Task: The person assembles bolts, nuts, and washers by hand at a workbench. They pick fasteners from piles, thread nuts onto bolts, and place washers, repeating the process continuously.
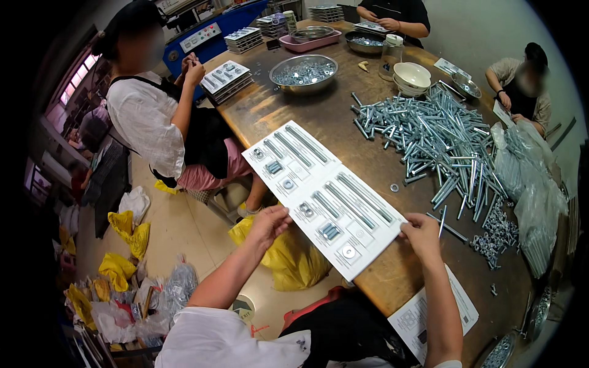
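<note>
Between my two hands lies a white printed card (381, 253) with long bolts, shorter bolts, nuts and a washer set on its printed areas. My left hand (270, 226) pinches its left edge; my right hand (421, 234) grips its right corner. A similar white card section (253, 157) with hardware on it meets the far edge; I cannot tell whether the two are joined. Beyond my right hand spreads a large pile of long bolts (423, 132). A heap of small nuts and short pieces (496, 238) is to the right, and a single nut (394, 187) lies beside the card.
Another printed sheet (459, 294) lies under my right forearm. Steel bowl (304, 89), white bowls (412, 75) and stacked cards (226, 76) stand farther back. Clear plastic bags (529, 184) line the right side. Co-workers sit around the table (264, 110); yellow bags (300, 270) are on the floor.
</note>
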A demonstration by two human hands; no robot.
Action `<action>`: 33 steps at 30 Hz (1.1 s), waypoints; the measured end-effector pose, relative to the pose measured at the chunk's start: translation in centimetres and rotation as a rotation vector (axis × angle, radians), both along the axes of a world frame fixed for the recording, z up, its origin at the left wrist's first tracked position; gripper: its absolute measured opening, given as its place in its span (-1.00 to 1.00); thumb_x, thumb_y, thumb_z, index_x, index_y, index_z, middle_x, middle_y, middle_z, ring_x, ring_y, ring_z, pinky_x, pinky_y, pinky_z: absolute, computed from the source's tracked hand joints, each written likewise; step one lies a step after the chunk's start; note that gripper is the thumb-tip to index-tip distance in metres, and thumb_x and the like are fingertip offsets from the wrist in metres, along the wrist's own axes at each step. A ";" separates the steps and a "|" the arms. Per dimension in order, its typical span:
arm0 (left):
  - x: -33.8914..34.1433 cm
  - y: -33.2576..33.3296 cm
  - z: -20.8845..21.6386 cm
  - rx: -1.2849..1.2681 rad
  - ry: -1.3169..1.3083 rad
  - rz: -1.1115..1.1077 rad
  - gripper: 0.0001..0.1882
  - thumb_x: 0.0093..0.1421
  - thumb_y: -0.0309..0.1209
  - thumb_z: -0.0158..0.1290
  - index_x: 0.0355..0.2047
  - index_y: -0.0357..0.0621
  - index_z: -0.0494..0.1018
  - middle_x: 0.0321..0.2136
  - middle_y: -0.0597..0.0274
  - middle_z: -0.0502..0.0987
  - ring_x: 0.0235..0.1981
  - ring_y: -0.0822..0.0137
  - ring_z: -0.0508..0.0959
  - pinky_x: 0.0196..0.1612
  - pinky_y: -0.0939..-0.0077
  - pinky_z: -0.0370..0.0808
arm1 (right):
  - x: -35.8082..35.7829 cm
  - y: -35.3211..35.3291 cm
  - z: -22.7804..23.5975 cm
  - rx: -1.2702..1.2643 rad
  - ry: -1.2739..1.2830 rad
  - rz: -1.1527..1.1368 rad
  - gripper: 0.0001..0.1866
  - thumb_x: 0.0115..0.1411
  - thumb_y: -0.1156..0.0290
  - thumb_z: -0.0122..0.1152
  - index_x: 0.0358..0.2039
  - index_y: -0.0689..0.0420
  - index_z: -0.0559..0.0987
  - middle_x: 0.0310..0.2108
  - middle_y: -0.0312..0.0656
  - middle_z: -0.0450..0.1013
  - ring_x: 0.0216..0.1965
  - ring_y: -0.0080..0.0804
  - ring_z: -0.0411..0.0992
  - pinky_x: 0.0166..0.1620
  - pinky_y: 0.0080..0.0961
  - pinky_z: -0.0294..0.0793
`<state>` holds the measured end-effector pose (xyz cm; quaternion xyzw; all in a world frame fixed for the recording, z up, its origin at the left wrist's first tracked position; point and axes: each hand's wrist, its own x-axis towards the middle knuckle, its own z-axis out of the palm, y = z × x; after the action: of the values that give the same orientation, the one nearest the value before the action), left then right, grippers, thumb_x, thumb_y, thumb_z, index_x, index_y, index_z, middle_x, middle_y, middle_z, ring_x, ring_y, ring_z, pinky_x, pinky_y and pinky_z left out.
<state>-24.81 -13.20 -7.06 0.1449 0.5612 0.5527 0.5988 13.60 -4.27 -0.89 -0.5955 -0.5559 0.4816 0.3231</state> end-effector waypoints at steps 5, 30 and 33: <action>-6.3 5.0 -0.4 0.069 0.130 -0.003 -0.82 0.21 -0.33 0.18 -0.25 -0.14 0.56 -0.50 0.35 0.58 -0.58 0.51 0.50 -0.57 0.71 0.41 | -5.2 3.5 -1.5 0.034 0.080 0.087 -0.76 0.05 0.49 0.29 -0.23 0.23 0.69 -0.51 -0.23 0.57 -0.55 -0.58 0.48 -0.49 -0.58 0.44; 22.4 -1.3 7.6 0.867 0.753 -1.011 -0.72 0.21 -0.45 0.16 -0.08 -0.31 0.52 -0.17 0.06 0.58 -0.21 0.22 0.59 -0.09 0.42 0.50 | 11.3 -2.3 0.7 0.277 -0.176 -0.303 -0.57 0.07 0.39 0.27 -0.05 0.31 0.53 -0.32 0.02 0.59 -0.28 -0.18 0.59 -0.23 -0.35 0.57; 26.9 -2.1 7.3 0.897 0.876 -1.070 -0.57 0.16 -0.43 0.21 0.03 -0.29 0.45 -0.07 -0.01 0.51 -0.17 0.14 0.57 -0.08 0.38 0.49 | 14.1 -9.4 6.9 0.070 0.217 -0.372 -0.68 0.17 0.40 0.23 -0.09 0.30 0.58 -0.28 -0.12 0.60 -0.35 -0.55 0.56 -0.33 -0.64 0.54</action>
<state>2.08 -15.26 0.27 0.8204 0.3252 0.2578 0.3933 27.70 -13.68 5.98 -0.6208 -0.4148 0.4553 0.4850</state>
